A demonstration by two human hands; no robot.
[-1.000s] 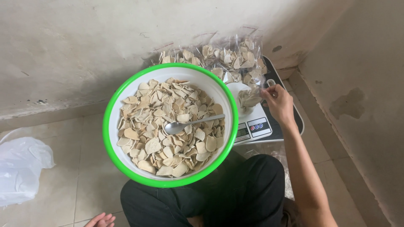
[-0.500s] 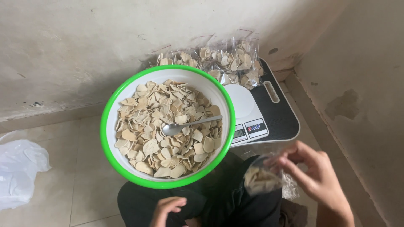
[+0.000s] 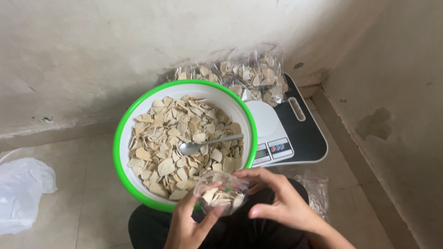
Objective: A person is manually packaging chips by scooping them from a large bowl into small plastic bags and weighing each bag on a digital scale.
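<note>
One bag (image 3: 221, 196), pinched by left hand (image 3: 189, 226) and right hand (image 3: 281, 203), now over one bowl (image 3: 138, 115); one spoon (image 3: 207, 144); one scale (image 3: 295, 133).

Two bare hands at bottom centre of the frame: left hand (image 3: 188, 227), right hand (image 3: 282, 203). No gloves, rings, watch or bands visible. Right forearm (image 3: 330, 236) runs off toward the lower right corner, bare, no sleeve in view. Left wrist cut off by the bottom edge; sleeve cannot be told. Fingernails short, unpainted as far as can be seen. Beneath the hands, black trousers (image 3: 147, 226), plain fabric, no markings, spanning the lower middle of the frame.
</note>
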